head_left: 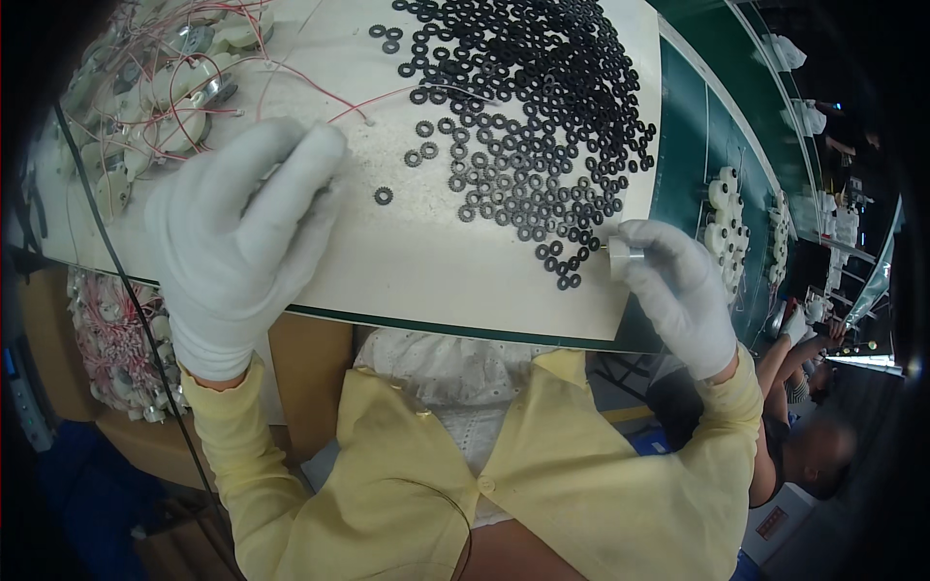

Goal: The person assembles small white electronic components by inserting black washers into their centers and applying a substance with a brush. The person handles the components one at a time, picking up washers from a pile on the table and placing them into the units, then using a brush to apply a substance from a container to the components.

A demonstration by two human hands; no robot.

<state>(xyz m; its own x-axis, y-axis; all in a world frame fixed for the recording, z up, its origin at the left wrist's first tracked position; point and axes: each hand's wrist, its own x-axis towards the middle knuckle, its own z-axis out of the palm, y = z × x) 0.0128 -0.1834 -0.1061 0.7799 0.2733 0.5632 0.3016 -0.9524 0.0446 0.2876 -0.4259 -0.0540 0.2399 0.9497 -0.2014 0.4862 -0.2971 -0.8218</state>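
As the right grip (683, 290) is clamped on a small white cylindrical part (618, 259), the part is positioned between the tips of the thumb and forefinger, to the left of the palm. A thin pin is directed leftward from the part, toward the lower right margin of the black toothed rings (542, 107). Whether the nearest ring is touched by the pin cannot be determined.

The left grip (247, 208) is located over the left portion of the white-topped desk (436, 266), with its fingers bent and drawn close to one another. A red wire (402, 93) is seen at the fingertips; whether it is pinched there cannot be determined. One loose toothed ring (384, 196) is situated between the left grip and the main spread of rings.

Round cream parts (184, 133) with red wires are heaped at the upper left of the desk. Further cream parts (722, 237) are grouped beyond the right grip, on the green surface (683, 184).
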